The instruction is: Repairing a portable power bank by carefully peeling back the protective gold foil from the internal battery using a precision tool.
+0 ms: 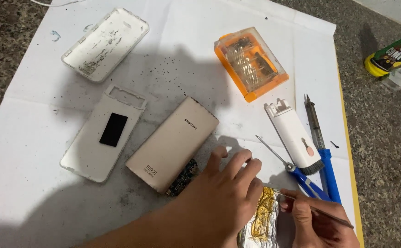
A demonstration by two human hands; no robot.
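My left hand (218,193) lies palm down on the white paper sheet (30,151), fingers resting on the edge of a crumpled foil piece (264,220) smeared with yellow paste. My right hand (320,225) pinches a thin metal tool (320,209) whose tip touches the foil. A beige power bank (173,142) lies just left of my left hand, with a green circuit board (183,178) sticking out of its near end.
Two white shell halves (104,43) (101,133) lie at the left. An orange bit case (251,62), a white brush tool (294,135), a blue screwdriver (301,177) and a blue-handled soldering iron (324,154) lie at the right. A yellow-green tube (393,53) rests on the stone counter.
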